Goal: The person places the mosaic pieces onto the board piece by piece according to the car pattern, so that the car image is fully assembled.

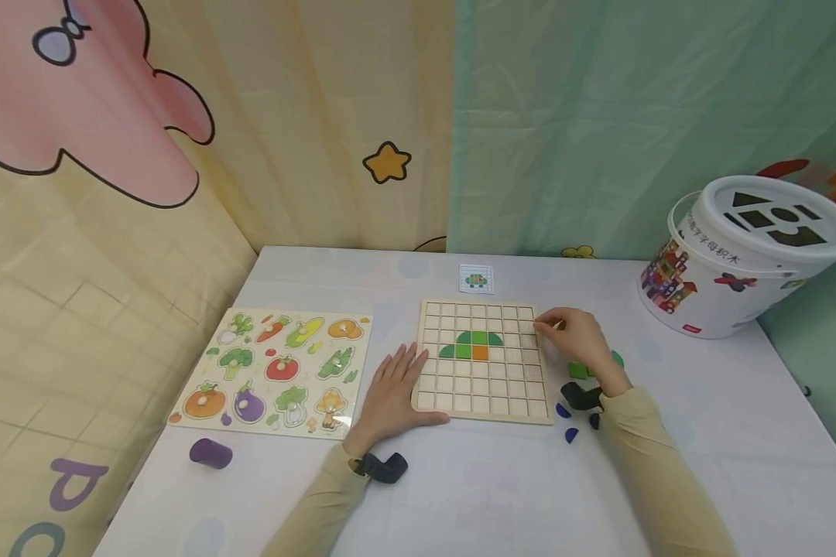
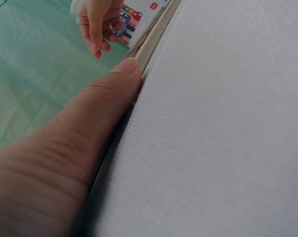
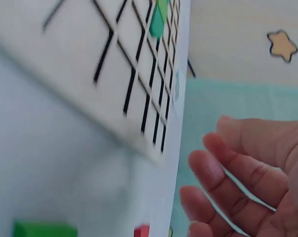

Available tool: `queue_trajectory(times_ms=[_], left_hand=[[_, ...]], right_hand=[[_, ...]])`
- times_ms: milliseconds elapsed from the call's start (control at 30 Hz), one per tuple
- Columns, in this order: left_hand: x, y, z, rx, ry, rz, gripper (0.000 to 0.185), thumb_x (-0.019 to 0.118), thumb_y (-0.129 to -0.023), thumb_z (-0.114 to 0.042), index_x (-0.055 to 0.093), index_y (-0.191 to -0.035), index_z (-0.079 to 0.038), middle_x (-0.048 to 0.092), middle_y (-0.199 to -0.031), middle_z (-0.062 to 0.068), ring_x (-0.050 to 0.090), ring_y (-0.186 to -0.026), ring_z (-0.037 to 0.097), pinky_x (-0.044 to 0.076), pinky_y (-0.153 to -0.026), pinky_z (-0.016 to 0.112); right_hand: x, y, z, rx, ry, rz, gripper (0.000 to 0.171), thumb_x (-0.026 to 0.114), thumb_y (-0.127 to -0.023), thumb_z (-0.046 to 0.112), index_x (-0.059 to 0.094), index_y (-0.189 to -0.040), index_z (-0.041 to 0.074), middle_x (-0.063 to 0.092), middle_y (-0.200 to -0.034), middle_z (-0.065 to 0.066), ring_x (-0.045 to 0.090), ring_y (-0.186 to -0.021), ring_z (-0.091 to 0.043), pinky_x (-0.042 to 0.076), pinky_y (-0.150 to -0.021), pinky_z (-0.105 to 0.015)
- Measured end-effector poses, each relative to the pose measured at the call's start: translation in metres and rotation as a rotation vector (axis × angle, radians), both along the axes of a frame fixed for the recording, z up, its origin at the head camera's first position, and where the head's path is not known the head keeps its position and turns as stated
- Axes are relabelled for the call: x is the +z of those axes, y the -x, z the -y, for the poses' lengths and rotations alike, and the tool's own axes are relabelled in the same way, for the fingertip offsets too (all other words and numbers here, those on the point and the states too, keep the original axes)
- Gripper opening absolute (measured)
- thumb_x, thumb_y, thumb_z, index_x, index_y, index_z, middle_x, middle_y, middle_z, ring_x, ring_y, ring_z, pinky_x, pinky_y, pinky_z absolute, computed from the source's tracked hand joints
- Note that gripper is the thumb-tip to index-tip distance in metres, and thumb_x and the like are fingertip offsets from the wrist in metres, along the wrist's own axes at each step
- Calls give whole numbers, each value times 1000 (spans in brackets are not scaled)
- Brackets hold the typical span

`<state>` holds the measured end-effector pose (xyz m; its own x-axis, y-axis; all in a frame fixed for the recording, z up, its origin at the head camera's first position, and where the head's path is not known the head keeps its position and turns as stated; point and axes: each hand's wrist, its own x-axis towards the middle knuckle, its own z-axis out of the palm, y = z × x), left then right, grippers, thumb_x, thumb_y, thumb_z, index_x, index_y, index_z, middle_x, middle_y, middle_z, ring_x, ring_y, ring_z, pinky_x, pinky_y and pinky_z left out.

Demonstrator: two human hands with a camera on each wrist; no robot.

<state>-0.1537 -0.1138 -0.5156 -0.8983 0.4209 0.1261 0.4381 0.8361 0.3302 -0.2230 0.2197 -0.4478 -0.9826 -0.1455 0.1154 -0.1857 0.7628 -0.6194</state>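
A wooden grid board (image 1: 488, 387) lies on the table, with several green pieces (image 1: 464, 351) and an orange square (image 1: 481, 353) set in its cells. My left hand (image 1: 393, 391) rests along the board's left side, fingers straight and spread. Its thumb (image 2: 109, 91) touches the board's near edge in the left wrist view. At the board's upper right corner is my right hand (image 1: 574, 336), its fingers loosely bent. I see nothing between those fingers (image 3: 208, 168) in the right wrist view. Beside that wrist lie green blocks (image 1: 577, 370), partly hidden, and small blue half-round pieces (image 1: 571, 435).
A small pattern card (image 1: 476, 278) lies behind the board. To the left is a vegetable puzzle board (image 1: 258, 371), with a purple cylinder (image 1: 211, 453) in front of it. A white lidded bucket (image 1: 745, 263) stands at the back right. Curtains hang behind the table.
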Motion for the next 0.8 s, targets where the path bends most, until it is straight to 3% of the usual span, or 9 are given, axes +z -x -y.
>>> queue_trajectory(times_ms=[200,433,567,800], left_hand=[[0,0,0,0,2,3,112,60,-69,-77,22,-152,-13,12,-158,6,3,-144,22,2,-115,36],[1,-1,0,0,-5,7,112,62,-69,-76,22,-152,-13,13,-158,6,4,-144,23,3,-115,37],[1,-1,0,0,-6,5,112,62,-69,-76,22,-152,-13,13,-158,6,5,-144,23,3,-115,37],[1,-1,0,4,3,13,112,61,-69,-76,21,-152,-13,12,-158,6,4,-144,22,2,-115,36]], right_hand=[[3,11,-29,-132,-20,22,28,67,-89,18,67,-100,-8,66,-87,-20,58,-76,-31,43,-62,-37],[0,25,-46,-245,-48,217,49,73,-83,33,60,-104,-9,60,-95,-24,52,-83,-35,44,-67,-41],[-3,31,-49,-285,-60,296,50,69,-85,37,56,-99,-9,56,-93,-24,48,-84,-35,43,-66,-40],[-11,39,-49,-302,-86,247,38,70,-86,30,60,-88,-6,59,-82,-18,51,-77,-32,41,-62,-37]])
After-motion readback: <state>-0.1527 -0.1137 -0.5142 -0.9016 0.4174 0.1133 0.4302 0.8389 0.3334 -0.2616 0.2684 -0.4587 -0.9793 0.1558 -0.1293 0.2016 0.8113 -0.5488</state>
